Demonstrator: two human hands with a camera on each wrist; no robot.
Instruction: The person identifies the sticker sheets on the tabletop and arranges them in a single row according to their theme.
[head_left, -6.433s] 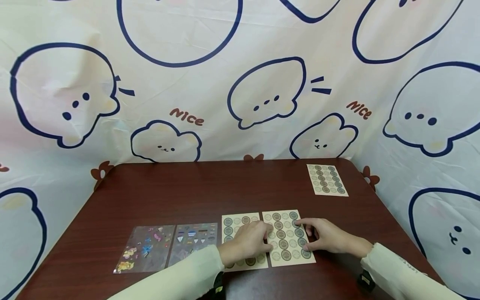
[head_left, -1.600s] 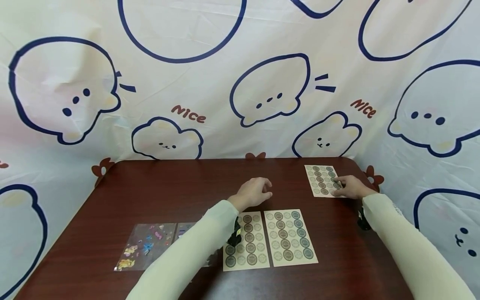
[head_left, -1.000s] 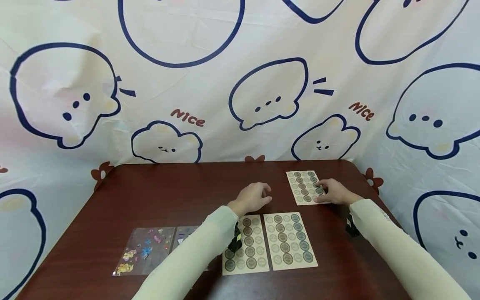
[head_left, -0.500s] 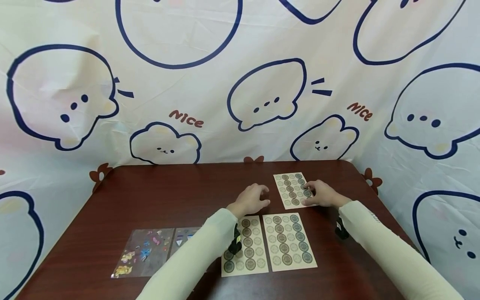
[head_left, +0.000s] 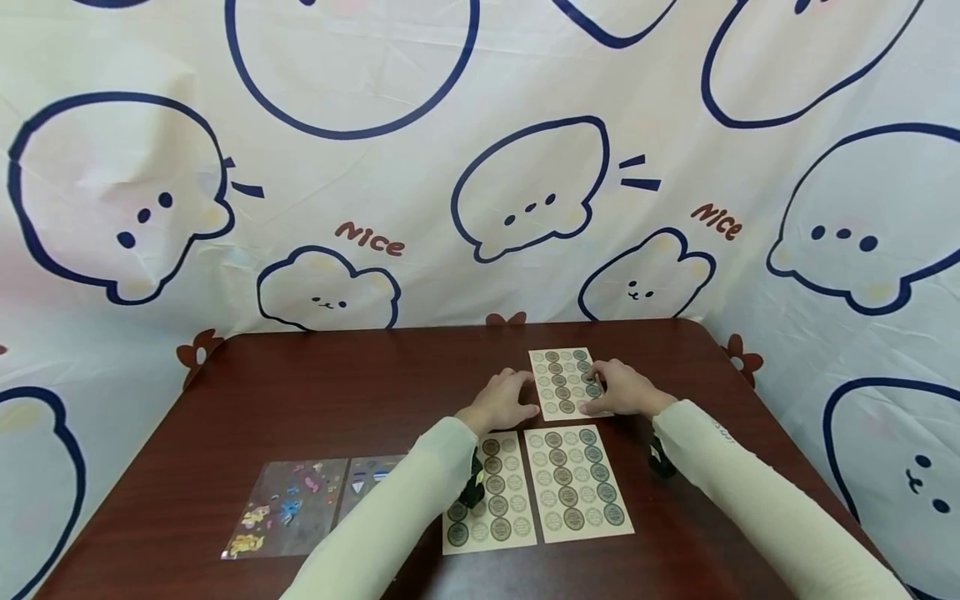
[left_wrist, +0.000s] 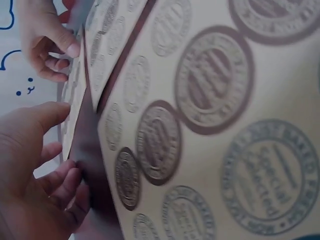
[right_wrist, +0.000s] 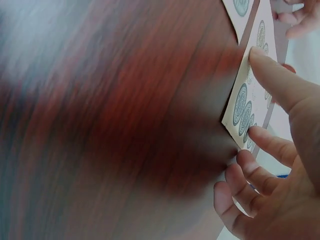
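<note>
A cream sheet of round label stickers (head_left: 558,383) lies flat at the back of the table. My right hand (head_left: 628,390) rests on its right side; in the right wrist view the thumb and index fingertip touch the sheet's top (right_wrist: 242,107), and the other fingers are past its edge. Close to its left edge is my left hand (head_left: 501,402), fingers loosely bent and holding nothing; I cannot tell whether it touches the sheet. Two similar sticker sheets lie nearer me: the right one (head_left: 577,483) is fully visible, the left one (head_left: 498,500) partly hidden by my left forearm.
A clear sheet with colourful cartoon stickers (head_left: 288,508) lies at the left. Beside it a second clear sheet (head_left: 360,483) is mostly covered by my left sleeve. The dark brown table (head_left: 337,392) meets a patterned cloth (head_left: 510,275) at the back.
My right hand has slid the back sticker sheet leftward from the far right corner. My left hand came forward from the near sheets earlier, then stayed nearly still.
</note>
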